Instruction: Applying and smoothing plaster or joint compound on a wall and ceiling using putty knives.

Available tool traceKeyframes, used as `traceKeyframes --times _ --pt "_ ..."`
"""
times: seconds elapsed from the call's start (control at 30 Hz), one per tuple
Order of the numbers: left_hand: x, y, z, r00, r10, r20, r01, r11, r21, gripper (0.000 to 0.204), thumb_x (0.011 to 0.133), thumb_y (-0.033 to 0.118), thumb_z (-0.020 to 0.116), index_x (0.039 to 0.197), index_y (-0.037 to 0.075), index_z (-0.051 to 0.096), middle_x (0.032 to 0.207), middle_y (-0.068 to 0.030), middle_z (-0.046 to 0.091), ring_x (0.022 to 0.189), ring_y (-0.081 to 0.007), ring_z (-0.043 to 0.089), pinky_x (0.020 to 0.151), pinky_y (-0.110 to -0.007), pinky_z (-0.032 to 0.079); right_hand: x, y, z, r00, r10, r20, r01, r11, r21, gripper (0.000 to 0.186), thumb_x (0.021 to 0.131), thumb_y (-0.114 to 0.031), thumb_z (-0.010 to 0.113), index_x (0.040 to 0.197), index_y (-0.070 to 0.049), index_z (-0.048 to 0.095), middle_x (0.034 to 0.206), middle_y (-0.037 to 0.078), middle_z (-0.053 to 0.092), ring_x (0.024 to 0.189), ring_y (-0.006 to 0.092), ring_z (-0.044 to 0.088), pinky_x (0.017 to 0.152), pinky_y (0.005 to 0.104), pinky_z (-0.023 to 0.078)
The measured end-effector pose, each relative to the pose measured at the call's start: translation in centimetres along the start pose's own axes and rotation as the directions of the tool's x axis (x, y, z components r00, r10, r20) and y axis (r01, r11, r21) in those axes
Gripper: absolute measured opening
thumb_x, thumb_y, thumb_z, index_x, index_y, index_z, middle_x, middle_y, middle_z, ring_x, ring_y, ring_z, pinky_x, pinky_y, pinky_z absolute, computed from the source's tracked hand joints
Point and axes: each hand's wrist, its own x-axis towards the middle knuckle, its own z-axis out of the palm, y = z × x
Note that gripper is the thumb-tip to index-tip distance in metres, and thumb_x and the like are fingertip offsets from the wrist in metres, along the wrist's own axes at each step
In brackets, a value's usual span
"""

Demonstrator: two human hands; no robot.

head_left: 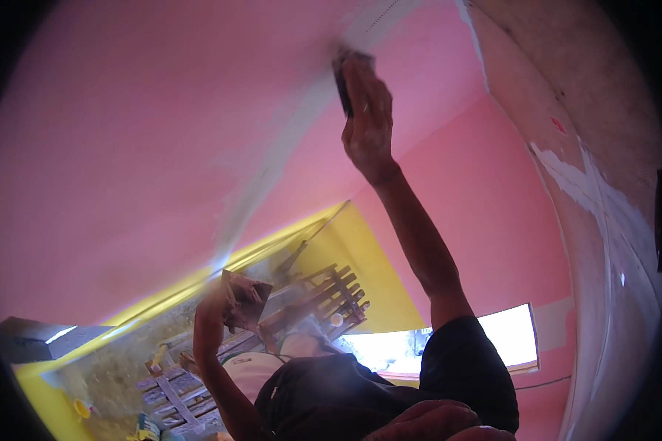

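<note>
My right hand [371, 121] is raised high with its fingers wrapped round a dark flat putty scraper [341, 82]. The scraper rests against the pink wall [176, 125], on a pale grey filler strip [265, 173] running down it; motion blurs its outer end. Lower on the left, my left hand [212, 312] grips a flat, square-cornered plate [248, 300] smeared with pale putty. That plate is held away from the wall. My fingers partly hide both tools.
Wooden slatted pallets or benches [324, 298] stand behind me by a yellow wall [360, 261]. A bright window opening [511, 338] lies at lower right. White patches [566, 173] mark the right-hand wall. A small yellow container [83, 409] shows at lower left.
</note>
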Motion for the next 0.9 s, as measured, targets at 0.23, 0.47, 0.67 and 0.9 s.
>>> traceKeyframes --times 0.23,0.47,0.67,0.9 --pt "-0.3 1.6 1.1 0.996 -0.075 0.056 0.079 0.993 -0.082 0.030 0.099 0.031 0.043 0.085 0.006 0.055 0.065 -0.0001 0.052 0.050 -0.0078 0.048 0.041 -0.024 0.039 7.6 3.2 -6.1 0.958 -0.110 -0.266 0.084 0.991 -0.108 0.031 0.095 -0.003 0.038 0.121 0.002 0.054 0.119 0.019 0.057 0.109 0.0345 0.055 0.093 0.0397 0.044" --pt "0.7 -4.7 -1.2 0.999 0.012 0.039 -0.011 1.000 -0.025 0.031 0.099 0.031 0.043 0.086 0.005 0.055 0.064 0.0000 0.051 0.050 -0.0079 0.047 0.041 -0.024 0.038 13.7 2.8 -7.6 0.938 -0.182 -0.296 0.158 0.982 -0.102 0.031 0.097 -0.005 0.035 0.123 0.004 0.050 0.116 0.026 0.055 0.108 0.0415 0.054 0.090 0.0438 0.044" --pt "0.0 -1.9 -0.8 0.999 0.000 0.042 0.001 1.000 -0.021 0.030 0.099 0.031 0.044 0.087 0.005 0.055 0.066 -0.0005 0.052 0.050 -0.0081 0.048 0.041 -0.024 0.038 14.0 3.9 -8.1 0.941 -0.235 -0.243 0.210 0.970 -0.126 0.030 0.097 -0.004 0.035 0.121 0.004 0.051 0.117 0.024 0.056 0.108 0.0404 0.054 0.091 0.0433 0.044" --pt "0.4 -1.1 -0.6 0.998 0.034 0.047 -0.032 0.998 -0.050 0.031 0.099 0.032 0.044 0.086 0.006 0.054 0.066 -0.0001 0.052 0.050 -0.0080 0.049 0.042 -0.024 0.039 9.3 2.3 -5.7 0.974 -0.219 -0.062 0.206 0.964 -0.168 0.040 0.087 0.005 0.043 0.125 -0.003 0.052 0.121 0.011 0.057 0.106 0.0296 0.055 0.094 0.0373 0.040"
